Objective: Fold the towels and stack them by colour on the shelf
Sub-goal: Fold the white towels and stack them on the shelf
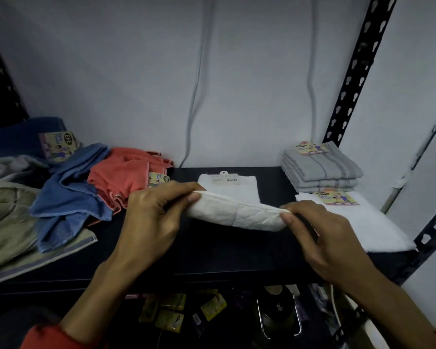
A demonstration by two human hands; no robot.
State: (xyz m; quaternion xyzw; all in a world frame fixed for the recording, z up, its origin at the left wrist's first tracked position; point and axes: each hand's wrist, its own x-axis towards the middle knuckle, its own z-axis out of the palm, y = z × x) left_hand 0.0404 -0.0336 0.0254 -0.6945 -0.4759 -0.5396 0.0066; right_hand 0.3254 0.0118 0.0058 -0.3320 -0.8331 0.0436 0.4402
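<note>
You're holding a white towel (237, 212) just above the shelf (212, 253), mid-fold: left hand (151, 217) pinching its left end, right hand (322, 235) pinching the right end, fingers curled round the cloth on both sides. It's looking folded already, so I'd say you're abt to set it down.

Done so far: grey stack (320, 170) sitting neatly at back right, w/ a flat white towel (363, 222) lying in front of it, and another white one (229, 187) lying folded at the back centre.

Left to do: loose pile on the left, i.e. coral towels (126, 175), blue towel (68, 197), beige towel (10, 217), dark navy one (18, 137) behind. Roughly halfway, prob less.
</note>
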